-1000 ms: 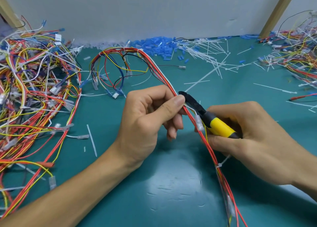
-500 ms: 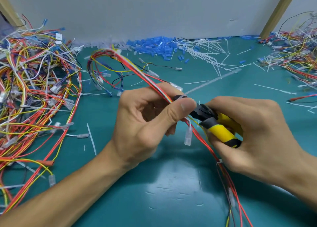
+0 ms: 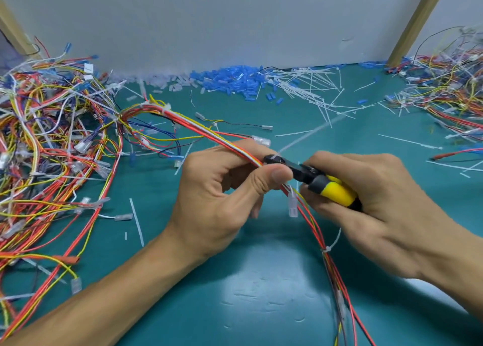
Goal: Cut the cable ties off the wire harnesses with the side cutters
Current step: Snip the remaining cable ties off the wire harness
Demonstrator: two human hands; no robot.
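The cable tie (image 3: 274, 158) being worked on sits at the middle of the view, wrapped round the harness (image 3: 198, 128). Its blurred tail streaks off toward 2 o'clock. The black nose of the side cutters (image 3: 313, 179) is right on it, but I cannot tell whether the blades have gone through.

The left hand (image 3: 222, 188) pinches the harness between thumb and curled fingers just beside the tie. The right hand (image 3: 379, 194), at 3 o'clock from it, has its fingers wrapped round the yellow handles.

This harness is judged only partly done. A second tie (image 3: 325, 249) binds the wires toward 5 o'clock, and a third tie (image 3: 166, 108) shows toward 10 o'clock.

Farther out, a scatter of loose white ties (image 3: 313, 89) and a drift of blue sleeves (image 3: 232, 81) lie along the 12 o'clock edge of the green mat (image 3: 261, 293). A big tangle of wires (image 3: 52, 141) fills 9 o'clock and a smaller heap (image 3: 449, 94) lies at 2 o'clock. Which heap is finished cannot be read, so plenty of work seems left.
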